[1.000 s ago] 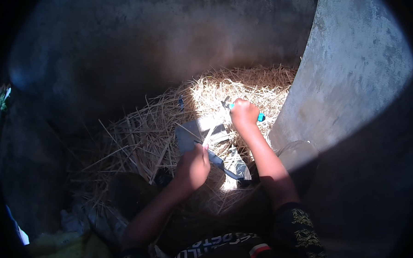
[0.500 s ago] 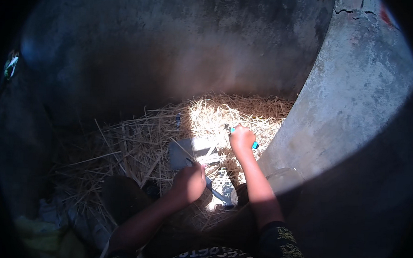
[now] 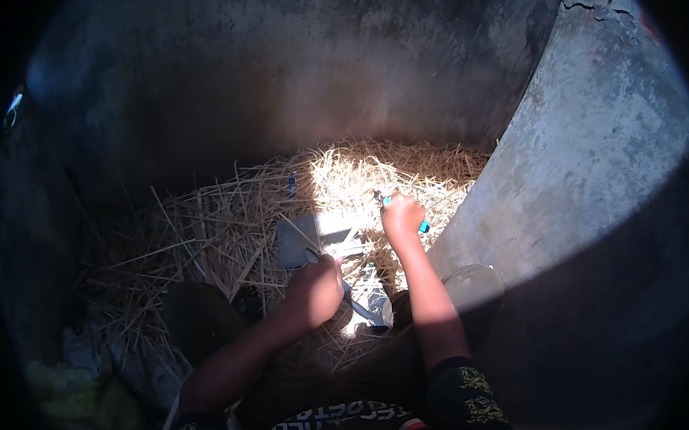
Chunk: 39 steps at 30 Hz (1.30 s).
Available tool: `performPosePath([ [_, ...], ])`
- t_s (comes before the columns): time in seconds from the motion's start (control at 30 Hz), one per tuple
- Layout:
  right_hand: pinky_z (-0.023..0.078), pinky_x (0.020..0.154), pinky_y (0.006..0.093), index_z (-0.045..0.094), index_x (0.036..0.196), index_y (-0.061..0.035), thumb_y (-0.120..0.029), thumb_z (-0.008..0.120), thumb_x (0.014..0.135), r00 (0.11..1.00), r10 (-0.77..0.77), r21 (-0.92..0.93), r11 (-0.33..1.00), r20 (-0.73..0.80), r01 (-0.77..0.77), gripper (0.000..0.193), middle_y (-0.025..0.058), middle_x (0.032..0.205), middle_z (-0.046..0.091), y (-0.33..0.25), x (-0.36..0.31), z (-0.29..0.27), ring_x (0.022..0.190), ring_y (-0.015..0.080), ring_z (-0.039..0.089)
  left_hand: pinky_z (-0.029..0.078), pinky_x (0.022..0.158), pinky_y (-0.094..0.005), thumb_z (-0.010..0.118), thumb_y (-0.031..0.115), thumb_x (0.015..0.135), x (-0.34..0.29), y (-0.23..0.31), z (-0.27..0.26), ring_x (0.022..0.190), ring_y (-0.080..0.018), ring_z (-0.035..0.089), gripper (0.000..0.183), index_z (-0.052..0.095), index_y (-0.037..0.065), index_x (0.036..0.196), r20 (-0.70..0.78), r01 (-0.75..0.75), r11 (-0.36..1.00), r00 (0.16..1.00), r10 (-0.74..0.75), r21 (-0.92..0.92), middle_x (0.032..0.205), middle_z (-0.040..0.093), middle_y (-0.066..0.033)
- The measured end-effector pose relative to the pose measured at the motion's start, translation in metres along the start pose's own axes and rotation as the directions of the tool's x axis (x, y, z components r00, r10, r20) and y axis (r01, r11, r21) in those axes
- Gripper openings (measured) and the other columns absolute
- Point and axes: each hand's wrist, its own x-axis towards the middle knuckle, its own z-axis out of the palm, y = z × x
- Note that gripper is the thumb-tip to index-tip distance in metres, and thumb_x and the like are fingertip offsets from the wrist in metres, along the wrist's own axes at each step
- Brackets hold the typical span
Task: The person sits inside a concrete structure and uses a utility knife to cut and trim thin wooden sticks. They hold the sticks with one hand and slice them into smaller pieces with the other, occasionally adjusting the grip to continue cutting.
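My left hand (image 3: 316, 291) is closed around a long, slim dark tool (image 3: 365, 313) that slants from upper left to lower right, its small dark tip showing past my fingers. My right hand (image 3: 403, 217), farther forward, is wrapped round a tool with a teal handle (image 3: 424, 227) and a small dark head beyond the fist. Its exact kind is too small to tell. Between and ahead of the hands, a flat grey slab (image 3: 296, 242) lies on the straw, part in shade and part in bright sun. The two hands are apart.
Loose straw (image 3: 230, 202) covers the ground. A small dark blue object (image 3: 292, 183) stands in it beyond the slab. A curved concrete wall (image 3: 289, 66) rises behind, and a sloping concrete face (image 3: 586, 141) bounds the right. Yellowish cloth-like material (image 3: 67, 395) lies lower left.
Both hands keep their tools and appear slightly higher in the picture, as do the slab and straw; the view has shifted a little. The left-hand tool's tip has tilted slightly.
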Motion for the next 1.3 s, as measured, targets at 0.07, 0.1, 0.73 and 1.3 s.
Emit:
performPosePath([
  [0.07,0.057,0.073,0.0461,0.074,0.085,-0.0055,-0.012,0.06,0.078,1.0,-0.012,0.019,1.0,0.019,0.012,0.017,0.0202,0.087,0.072,0.003,0.001,0.003,0.083,0.0369,0.072,0.053,0.063,-0.0515,0.044,0.023,0.103,0.001,0.0,0.002,0.066,-0.0432,0.066,0.032,0.058,-0.002,0.088,0.011,-0.007,1.0,1.0,0.007,-0.002,0.067,0.064,-0.0248],
  [0.1,0.058,0.075,0.0461,0.074,0.085,-0.0054,-0.012,0.06,0.079,0.999,-0.019,0.03,0.999,0.026,0.018,0.017,0.0209,0.09,0.073,0.003,0.003,0.002,0.086,0.0364,0.072,0.053,0.063,-0.0517,0.044,0.023,0.103,0.003,-0.001,0.003,0.067,-0.0434,0.066,0.032,0.058,-0.002,0.089,0.018,-0.009,1.0,1.0,0.009,0.0,0.068,0.064,-0.0251],
  [0.73,0.055,0.063,0.0455,0.066,0.068,-0.0056,-0.016,0.063,0.076,0.977,-0.211,0.349,0.914,-0.03,0.208,0.013,0.0206,0.068,0.066,-0.051,-0.066,0.007,0.066,0.0381,0.067,0.043,0.062,-0.0525,0.047,0.025,0.104,0.006,-0.026,-0.003,0.075,-0.0487,0.058,0.03,0.052,-0.001,0.089,0.054,0.148,0.952,0.989,-0.138,-0.268,0.074,0.058,-0.0274],
  [1.3,0.054,0.063,0.046,0.068,0.074,-0.009,-0.011,0.059,0.073,0.945,-0.216,0.197,0.943,-0.247,0.267,0.009,0.0155,0.069,0.068,-0.015,-0.014,-0.004,0.067,0.0349,0.069,0.051,0.063,-0.0524,0.044,0.023,0.103,0.012,-0.006,0.002,0.069,-0.0456,0.064,0.026,0.052,-0.001,0.099,0.039,0.078,0.994,0.996,-0.075,-0.081,0.069,0.063,-0.0244],
])
